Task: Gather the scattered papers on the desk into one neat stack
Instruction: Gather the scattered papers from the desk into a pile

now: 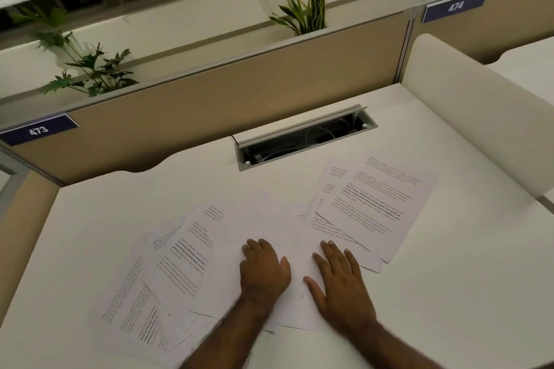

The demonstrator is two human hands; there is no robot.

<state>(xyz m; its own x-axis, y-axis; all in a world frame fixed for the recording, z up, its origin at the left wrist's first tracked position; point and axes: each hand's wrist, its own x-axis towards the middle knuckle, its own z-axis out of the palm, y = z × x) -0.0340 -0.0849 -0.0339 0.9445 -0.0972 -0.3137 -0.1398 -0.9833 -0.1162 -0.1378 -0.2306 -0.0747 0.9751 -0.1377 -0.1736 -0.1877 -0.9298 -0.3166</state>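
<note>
An open cable tray (305, 138) with white cords inside is set into the desktop by the tan partition (227, 93). Blue number signs reading 473 (39, 130) and 474 (455, 5) hang on the partition tops. Behind it stand a leafy plant (90, 69) at left and a striped, sword-leaved plant (305, 0) near the middle. A white side panel (467, 105) rises at right.

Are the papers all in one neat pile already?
No, the papers lie fanned out across the desk, with the left hand and right hand flat on them.
</note>
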